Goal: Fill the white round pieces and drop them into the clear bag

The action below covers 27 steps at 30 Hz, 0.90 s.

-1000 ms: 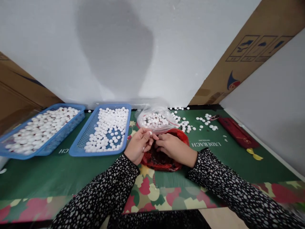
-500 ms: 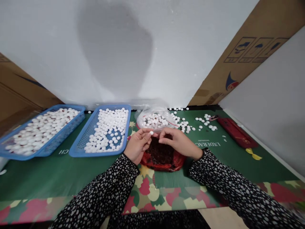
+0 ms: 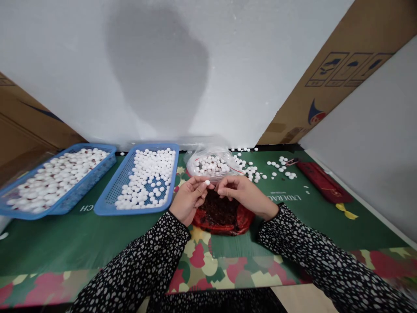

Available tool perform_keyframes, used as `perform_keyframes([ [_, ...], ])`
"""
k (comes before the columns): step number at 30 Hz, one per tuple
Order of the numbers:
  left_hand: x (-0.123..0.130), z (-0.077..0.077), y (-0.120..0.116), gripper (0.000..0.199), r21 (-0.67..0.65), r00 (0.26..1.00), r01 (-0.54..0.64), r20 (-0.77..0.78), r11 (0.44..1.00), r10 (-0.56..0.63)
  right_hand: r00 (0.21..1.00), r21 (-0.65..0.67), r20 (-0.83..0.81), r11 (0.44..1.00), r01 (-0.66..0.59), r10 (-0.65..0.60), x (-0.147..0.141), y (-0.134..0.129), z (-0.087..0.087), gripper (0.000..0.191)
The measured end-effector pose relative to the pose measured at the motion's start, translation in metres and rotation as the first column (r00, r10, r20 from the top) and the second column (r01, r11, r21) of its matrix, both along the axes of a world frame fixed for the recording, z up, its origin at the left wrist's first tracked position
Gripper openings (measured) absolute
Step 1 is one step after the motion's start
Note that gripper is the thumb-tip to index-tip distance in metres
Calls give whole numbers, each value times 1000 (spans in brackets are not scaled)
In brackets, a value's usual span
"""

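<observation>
A small white ball (image 3: 207,183) is pinched between the thumb and forefinger of my left hand (image 3: 189,198). Just to its right, my right hand (image 3: 243,193) has thumb and fingertips pressed together, and what they hold, if anything, is too small to make out. Beneath both hands lies an open red bag (image 3: 213,228) with a dark, sticky-looking mass (image 3: 221,211) in it. Behind them a clear plastic bag (image 3: 211,153) holds many more white balls, some showing reddish-brown marks.
Two blue baskets stand at the left, the nearer one (image 3: 100,204) and the far-left one (image 3: 112,152), both with many white balls. Loose white balls (image 3: 254,171) lie behind my right hand. A dark red case (image 3: 325,182) and a yellow ribbon (image 3: 346,211) are at the right.
My right hand's fingers have drawn closer together and shifted slightly. The left hand keeps its pinch on the white ball in nearly the same place.
</observation>
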<state>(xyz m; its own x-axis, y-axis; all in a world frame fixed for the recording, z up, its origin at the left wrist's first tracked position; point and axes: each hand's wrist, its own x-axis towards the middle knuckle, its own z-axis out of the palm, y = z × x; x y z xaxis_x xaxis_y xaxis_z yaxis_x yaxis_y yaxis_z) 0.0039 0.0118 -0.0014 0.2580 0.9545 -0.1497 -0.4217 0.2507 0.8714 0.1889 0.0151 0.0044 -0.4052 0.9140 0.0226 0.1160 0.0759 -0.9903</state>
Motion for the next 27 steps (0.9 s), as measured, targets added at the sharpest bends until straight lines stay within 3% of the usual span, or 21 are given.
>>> perform_keyframes([
  [4, 0, 0, 0, 35, -7, 1000, -6, 4, 1000, 6, 997, -14, 52, 998, -57, 57, -1, -1, -3, 17],
  [9, 1, 0, 0, 35, -11, 1000, 0, 4, 1000, 0, 999, -13, 29, 999, -41, 41, -2, -1, -2, 16],
  [16, 0, -1, 0, 35, -16, 1000, 2, -6, 1000, -3, 996, -58, -91, 998, 10, -16, -5, -1, -2, 19],
  [21, 1, 0, -1, 35, -16, 1000, 5, 1, 1000, -5, 966, -68, -217, 989, 129, -141, -3, -1, -4, 24],
  [27, 2, -1, -1, 34, -28, 1000, -1, 17, 1000, 2, 944, -111, -321, 993, 47, -81, -4, -3, -1, 13],
])
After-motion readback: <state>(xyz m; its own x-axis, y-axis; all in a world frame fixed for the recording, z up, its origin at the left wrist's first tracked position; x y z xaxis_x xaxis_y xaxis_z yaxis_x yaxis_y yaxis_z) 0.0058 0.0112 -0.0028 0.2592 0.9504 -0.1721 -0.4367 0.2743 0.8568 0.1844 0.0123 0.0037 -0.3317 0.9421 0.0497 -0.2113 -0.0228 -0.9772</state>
